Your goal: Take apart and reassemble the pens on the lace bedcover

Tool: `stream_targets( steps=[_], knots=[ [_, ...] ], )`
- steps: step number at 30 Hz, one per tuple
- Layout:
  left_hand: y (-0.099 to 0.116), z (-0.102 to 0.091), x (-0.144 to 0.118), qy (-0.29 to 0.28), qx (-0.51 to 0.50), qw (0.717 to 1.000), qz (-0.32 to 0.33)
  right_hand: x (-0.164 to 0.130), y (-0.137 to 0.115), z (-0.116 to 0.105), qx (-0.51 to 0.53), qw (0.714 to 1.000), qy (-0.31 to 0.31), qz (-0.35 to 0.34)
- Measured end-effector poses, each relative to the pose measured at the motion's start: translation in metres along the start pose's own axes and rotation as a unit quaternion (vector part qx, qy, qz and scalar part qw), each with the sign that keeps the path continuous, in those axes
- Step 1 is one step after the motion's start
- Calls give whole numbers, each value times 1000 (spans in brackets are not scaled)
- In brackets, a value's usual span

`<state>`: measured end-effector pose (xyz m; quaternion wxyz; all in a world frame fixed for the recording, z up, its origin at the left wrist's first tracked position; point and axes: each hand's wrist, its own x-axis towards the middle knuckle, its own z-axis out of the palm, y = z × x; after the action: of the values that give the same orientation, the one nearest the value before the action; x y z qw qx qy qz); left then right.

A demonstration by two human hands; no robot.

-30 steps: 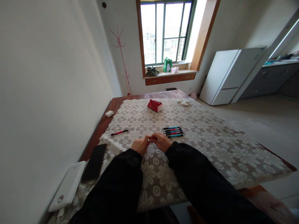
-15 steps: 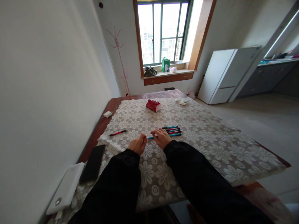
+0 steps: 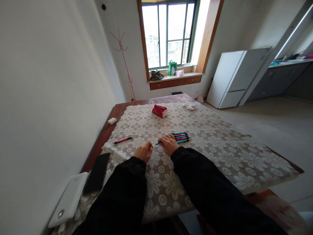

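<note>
My right hand (image 3: 168, 144) rests over a row of pens, its fingers bent onto the nearest one, a blue pen (image 3: 183, 141). This pen's tip end juts out left of my fingers. Several blue, black and red pens (image 3: 181, 134) lie side by side just beyond it, their left ends hidden by my hand. My left hand (image 3: 143, 151) is closed, thumb and fingers pressed together, a little left of the blue pen's tip. What it pinches, if anything, is too small to make out. A lone red and black pen (image 3: 123, 140) lies further left on the lace tablecloth (image 3: 171, 184).
A red tissue pack (image 3: 159, 111) stands mid-table, with crumpled white tissue (image 3: 189, 106) to its right. Along the left edge are a white charger (image 3: 112, 121), a black phone (image 3: 97, 172) and a white power bank (image 3: 69, 199). The wall runs close on the left.
My left hand has drawn slightly left, away from the blue pen's tip. My right fingers have settled lower over the pen. The view has shifted a little.
</note>
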<state>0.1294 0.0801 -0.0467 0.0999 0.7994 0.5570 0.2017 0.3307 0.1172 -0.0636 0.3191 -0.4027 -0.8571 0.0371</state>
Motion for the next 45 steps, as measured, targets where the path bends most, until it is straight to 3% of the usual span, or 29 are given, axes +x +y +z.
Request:
stream_targets(
  steps=[9, 20, 31, 36, 41, 45],
  knots=[
    [2, -3, 0, -14, -31, 999, 3, 0, -4, -1, 22, 999, -2, -23],
    [-2, 5, 0, 0, -51, 997, 62, 0, -7, -5, 25, 998, -14, -59],
    [0, 3, 0, -14, -70, 997, 32, 2, -7, -5, 45, 997, -10, -68],
    [-6, 10, -1, 9, -123, 989, 76, 1, -7, -3, 30, 997, -6, -73],
    [-14, 20, 0, 23, -189, 980, 59, 1, -10, -6, 25, 997, -16, -66],
    [-14, 20, 1, 45, -238, 966, 89, 2, -10, -7, 18, 998, -23, -56]
  ],
)
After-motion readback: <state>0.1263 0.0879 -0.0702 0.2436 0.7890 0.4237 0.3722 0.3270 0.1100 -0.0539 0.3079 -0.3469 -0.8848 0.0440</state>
